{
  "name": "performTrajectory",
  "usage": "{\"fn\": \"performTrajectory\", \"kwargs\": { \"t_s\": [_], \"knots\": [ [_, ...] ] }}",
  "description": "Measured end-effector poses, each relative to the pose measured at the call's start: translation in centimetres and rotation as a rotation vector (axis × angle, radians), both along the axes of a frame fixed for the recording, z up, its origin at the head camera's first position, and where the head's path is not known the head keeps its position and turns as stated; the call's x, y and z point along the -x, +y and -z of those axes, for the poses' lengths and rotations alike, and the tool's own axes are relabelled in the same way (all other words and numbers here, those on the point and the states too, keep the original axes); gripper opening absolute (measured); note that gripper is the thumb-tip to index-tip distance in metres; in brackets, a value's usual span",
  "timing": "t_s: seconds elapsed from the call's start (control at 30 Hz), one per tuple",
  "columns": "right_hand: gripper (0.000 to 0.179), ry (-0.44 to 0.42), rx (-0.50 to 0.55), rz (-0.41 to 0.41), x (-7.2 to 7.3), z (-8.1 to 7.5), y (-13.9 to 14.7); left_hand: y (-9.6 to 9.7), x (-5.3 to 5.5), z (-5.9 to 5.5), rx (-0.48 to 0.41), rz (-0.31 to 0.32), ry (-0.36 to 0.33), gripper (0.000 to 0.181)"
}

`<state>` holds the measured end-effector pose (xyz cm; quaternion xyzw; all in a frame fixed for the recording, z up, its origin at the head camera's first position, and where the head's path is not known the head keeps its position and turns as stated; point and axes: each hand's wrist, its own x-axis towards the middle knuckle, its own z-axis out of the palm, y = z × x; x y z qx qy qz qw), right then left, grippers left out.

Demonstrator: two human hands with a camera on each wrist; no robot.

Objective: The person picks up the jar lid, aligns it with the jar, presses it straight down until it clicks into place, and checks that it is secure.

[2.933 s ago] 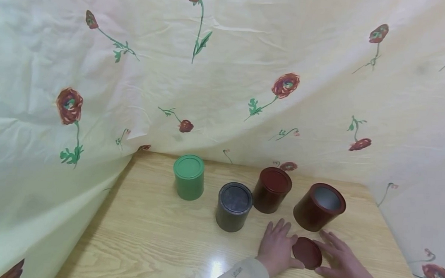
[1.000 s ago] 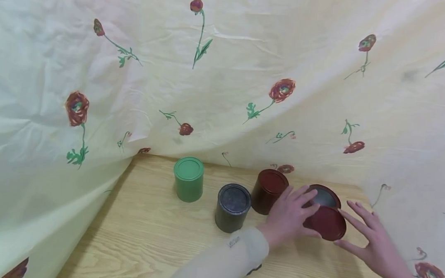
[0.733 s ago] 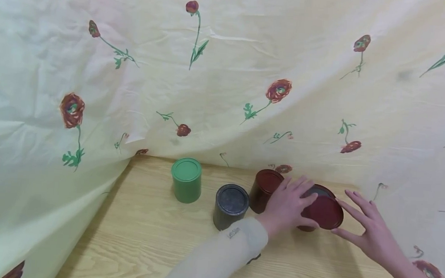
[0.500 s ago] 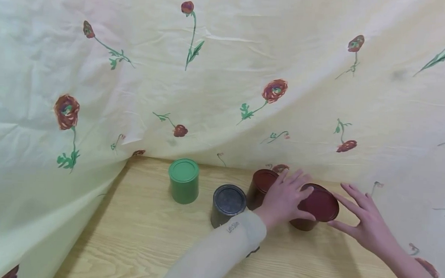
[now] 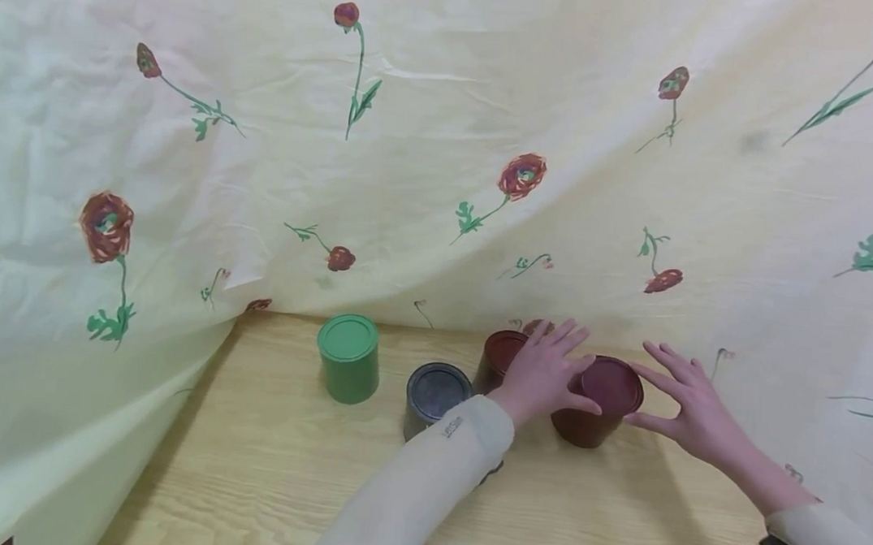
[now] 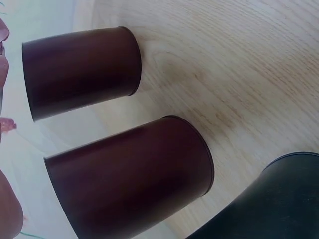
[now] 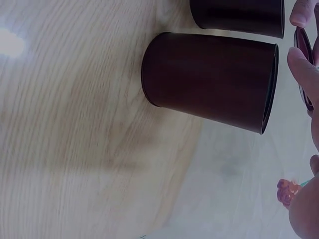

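Both hands hold a round dark red lid (image 5: 610, 383) by its edges, over the mouth of a dark red can (image 5: 583, 428). The thumb and fingers of my left hand (image 5: 545, 373) are on the lid's left side, those of my right hand (image 5: 694, 414) on its right. In the right wrist view a gap shows between the lid (image 7: 305, 98) and the rim of the upright can (image 7: 209, 79). Behind my left hand stands a second dark red can (image 5: 501, 352) with a lid on, partly covered by that hand.
A dark grey lidded can (image 5: 437, 393) stands left of the red ones, partly behind the left sleeve (image 5: 428, 475). Farther left is a green lidded can (image 5: 348, 358). Flowered cloth (image 5: 427, 142) hangs behind and beside the wooden table (image 5: 253, 460).
The lid has come up from the table in front and moved away from me, over the open can, between both hands. The can's opening is now covered from view.
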<state>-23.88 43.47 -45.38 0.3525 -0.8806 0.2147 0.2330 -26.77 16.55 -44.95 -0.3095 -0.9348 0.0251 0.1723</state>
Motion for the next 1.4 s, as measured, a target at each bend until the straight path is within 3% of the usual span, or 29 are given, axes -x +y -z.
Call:
{"fn": "performTrajectory", "kwargs": {
  "t_s": [0.3, 1.0, 1.13, 1.4],
  "knots": [
    [0.078, -0.053, -0.023, 0.013, 1.3, -0.6, 0.4, 0.5, 1.0, -0.3, -0.015, -0.013, -0.043, 0.087],
    [0.071, -0.17, -0.089, 0.023, 2.3, -2.0, 0.7, 0.9, 2.2, -0.5, -0.023, -0.038, -0.118, 0.085],
    [0.07, -0.187, -0.099, 0.029, 2.5, -2.0, 0.8, 1.3, 2.4, -0.5, -0.008, -0.041, -0.113, 0.085],
    [0.068, -0.267, -0.072, 0.012, 2.8, -1.3, 1.2, 1.9, 2.5, -0.4, 0.031, -0.066, -0.18, 0.084]
  ]
}}
